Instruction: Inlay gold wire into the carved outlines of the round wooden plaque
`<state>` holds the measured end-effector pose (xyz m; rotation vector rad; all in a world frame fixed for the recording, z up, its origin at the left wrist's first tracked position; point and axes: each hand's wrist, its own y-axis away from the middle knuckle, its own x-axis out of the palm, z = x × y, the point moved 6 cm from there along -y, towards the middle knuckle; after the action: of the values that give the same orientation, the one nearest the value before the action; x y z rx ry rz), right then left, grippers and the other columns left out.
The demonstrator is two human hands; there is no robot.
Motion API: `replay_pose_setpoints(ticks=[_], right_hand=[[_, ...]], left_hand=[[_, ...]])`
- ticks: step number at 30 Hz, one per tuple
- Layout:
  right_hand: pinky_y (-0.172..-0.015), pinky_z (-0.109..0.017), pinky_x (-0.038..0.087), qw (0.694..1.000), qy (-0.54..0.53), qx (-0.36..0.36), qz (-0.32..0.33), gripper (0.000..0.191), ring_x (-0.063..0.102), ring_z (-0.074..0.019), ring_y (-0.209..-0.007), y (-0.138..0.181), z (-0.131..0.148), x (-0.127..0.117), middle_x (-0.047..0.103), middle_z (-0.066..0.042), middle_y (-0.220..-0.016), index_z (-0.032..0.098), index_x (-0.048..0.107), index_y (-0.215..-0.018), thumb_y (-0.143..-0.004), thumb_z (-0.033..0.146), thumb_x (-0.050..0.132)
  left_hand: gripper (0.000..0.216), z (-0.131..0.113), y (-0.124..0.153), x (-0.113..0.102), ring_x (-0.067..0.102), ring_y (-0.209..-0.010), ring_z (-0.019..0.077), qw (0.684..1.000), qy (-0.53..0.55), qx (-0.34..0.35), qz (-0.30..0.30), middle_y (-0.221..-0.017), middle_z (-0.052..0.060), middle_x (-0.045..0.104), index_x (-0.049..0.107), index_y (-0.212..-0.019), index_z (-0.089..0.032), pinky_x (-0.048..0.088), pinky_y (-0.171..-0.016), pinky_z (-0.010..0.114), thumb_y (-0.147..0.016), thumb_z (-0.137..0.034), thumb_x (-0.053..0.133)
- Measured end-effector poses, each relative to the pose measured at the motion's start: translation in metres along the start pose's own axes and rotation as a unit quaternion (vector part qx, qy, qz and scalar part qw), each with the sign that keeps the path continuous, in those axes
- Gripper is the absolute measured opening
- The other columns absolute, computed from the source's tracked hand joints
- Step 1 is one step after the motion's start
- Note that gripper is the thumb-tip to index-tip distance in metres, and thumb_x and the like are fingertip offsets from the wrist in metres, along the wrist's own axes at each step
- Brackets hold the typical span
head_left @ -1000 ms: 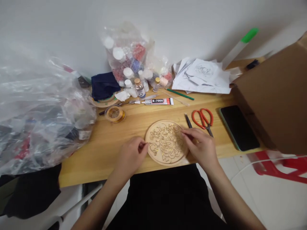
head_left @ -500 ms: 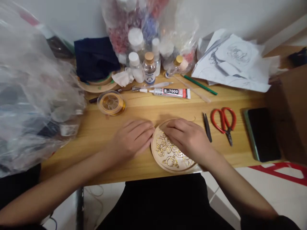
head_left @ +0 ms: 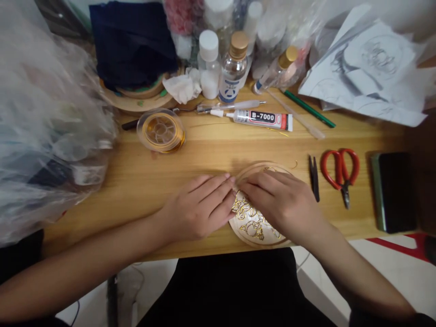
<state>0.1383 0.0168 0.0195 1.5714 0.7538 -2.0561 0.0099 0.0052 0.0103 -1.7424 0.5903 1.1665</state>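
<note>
A round wooden hoop [head_left: 242, 236] lies near the table's front edge, its pale face covered with a gold wire flower pattern [head_left: 252, 227]. My left hand [head_left: 204, 206] is at the hoop's left rim, fingers pressed together, the tips close to those of my right hand. Over the upper part of the hoop, my right hand [head_left: 284, 200] is closed, with its fingertips pinched together and pointing left. Anything small between either hand's fingertips is hidden. Part of the pattern is covered by my right hand.
Behind lie a spool of gold wire [head_left: 161, 131], a B-7000 glue tube [head_left: 262, 119] and bottles [head_left: 231, 72]. Black tweezers [head_left: 314, 179], red-handled pliers [head_left: 340, 170] and a phone [head_left: 393, 193] are at right. A plastic bag [head_left: 57, 150] fills the left; paper drawings [head_left: 368, 68] lie back right.
The view has shifted, so the tabletop looks closer. My left hand has come in over the hoop's left rim, nearer my right fingertips. My right hand stays over the hoop.
</note>
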Motion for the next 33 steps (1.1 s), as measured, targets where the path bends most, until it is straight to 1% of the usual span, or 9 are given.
replay_pose_setpoints(ticks=[3, 6, 11, 17, 19, 23, 26, 29, 33], right_hand=[[-0.07, -0.031, 0.052, 1.0, 0.013, -0.003, 0.006, 0.024, 0.065, -0.0169, -0.077, -0.002, 0.002, 0.001, 0.071, -0.005, -0.082, 0.016, 0.071, -0.087, -0.093, 0.012, 0.048], [-0.072, -0.032, 0.053, 1.0, -0.019, 0.006, 0.002, 0.021, 0.066, -0.0183, -0.081, -0.002, 0.001, 0.0, 0.071, -0.006, -0.085, 0.014, 0.071, -0.089, -0.092, 0.013, 0.05], [-0.078, -0.033, 0.055, 0.991, -0.13, 0.044, 0.0, 0.017, 0.067, -0.0183, -0.087, -0.001, -0.005, -0.003, 0.072, -0.006, -0.09, 0.015, 0.068, -0.092, -0.093, 0.018, 0.051], [-0.074, -0.029, 0.053, 0.949, -0.297, 0.108, 0.013, 0.011, 0.065, -0.0153, -0.084, 0.003, -0.011, -0.003, 0.069, -0.004, -0.088, 0.018, 0.064, -0.09, -0.089, 0.015, 0.053], [-0.076, -0.03, 0.052, 0.946, -0.301, 0.117, 0.0, 0.012, 0.065, -0.0154, -0.085, 0.005, -0.013, -0.003, 0.069, -0.004, -0.088, 0.018, 0.064, -0.092, -0.089, 0.015, 0.054], [-0.073, -0.028, 0.052, 0.961, -0.252, 0.108, -0.033, 0.013, 0.066, -0.0156, -0.086, 0.008, -0.013, -0.004, 0.071, -0.005, -0.091, 0.018, 0.066, -0.094, -0.091, 0.018, 0.053], [-0.076, -0.03, 0.054, 0.966, -0.234, 0.106, -0.031, 0.014, 0.067, -0.0171, -0.088, 0.009, -0.014, -0.001, 0.072, -0.006, -0.093, 0.017, 0.067, -0.096, -0.091, 0.019, 0.054], [-0.079, -0.032, 0.054, 0.961, -0.25, 0.112, -0.036, 0.012, 0.067, -0.0183, -0.091, 0.009, -0.017, 0.001, 0.072, -0.006, -0.093, 0.017, 0.067, -0.093, -0.091, 0.02, 0.055], [-0.077, -0.031, 0.054, 0.957, -0.263, 0.123, -0.029, 0.012, 0.067, -0.0175, -0.088, 0.005, -0.021, 0.004, 0.072, -0.006, -0.091, 0.018, 0.068, -0.089, -0.089, 0.017, 0.056]], left_hand=[[0.021, 0.002, -0.001, -0.002, 0.068, -0.103, 0.0231, 1.0, -0.001, -0.006, -0.008, -0.109, 0.009, 0.072, 0.064, -0.103, -0.016, 0.056, -0.081, 0.034, -0.094, -0.034, 0.057], [0.019, 0.004, -0.003, -0.003, 0.069, -0.097, 0.0224, 1.0, 0.017, -0.022, -0.01, -0.104, 0.009, 0.073, 0.063, -0.101, -0.013, 0.054, -0.082, 0.034, -0.093, -0.029, 0.059], [0.011, 0.004, -0.008, -0.009, 0.065, -0.081, 0.0196, 0.999, 0.018, -0.026, -0.023, -0.088, 0.006, 0.071, 0.063, -0.095, -0.012, 0.052, -0.073, 0.034, -0.093, -0.012, 0.052], [0.023, 0.002, -0.011, -0.011, 0.062, -0.081, 0.0194, 1.0, 0.005, 0.005, -0.004, -0.086, 0.003, 0.068, 0.063, -0.094, -0.022, 0.049, -0.071, 0.036, -0.095, -0.014, 0.041], [0.022, 0.003, -0.012, -0.008, 0.061, -0.079, 0.0188, 1.0, -0.007, 0.002, -0.004, -0.083, 0.002, 0.066, 0.063, -0.092, -0.024, 0.049, -0.071, 0.035, -0.096, -0.016, 0.042], [0.016, 0.005, -0.012, 0.0, 0.059, -0.079, 0.0186, 1.0, 0.015, -0.006, -0.017, -0.083, 0.001, 0.065, 0.06, -0.092, -0.023, 0.047, -0.071, 0.034, -0.094, -0.015, 0.047], [0.011, 0.006, -0.009, 0.004, 0.057, -0.079, 0.0186, 0.999, 0.029, -0.007, -0.037, -0.084, 0.002, 0.065, 0.059, -0.094, -0.021, 0.044, -0.072, 0.033, -0.093, -0.014, 0.05], [0.011, 0.007, -0.006, 0.009, 0.056, -0.078, 0.0183, 0.999, 0.023, -0.012, -0.028, -0.083, 0.002, 0.064, 0.059, -0.094, -0.02, 0.043, -0.072, 0.033, -0.093, -0.015, 0.049], [0.014, 0.01, -0.007, 0.011, 0.055, -0.075, 0.0177, 1.0, 0.009, -0.019, -0.016, -0.079, 0.002, 0.064, 0.06, -0.089, -0.019, 0.041, -0.068, 0.033, -0.095, -0.015, 0.048]])
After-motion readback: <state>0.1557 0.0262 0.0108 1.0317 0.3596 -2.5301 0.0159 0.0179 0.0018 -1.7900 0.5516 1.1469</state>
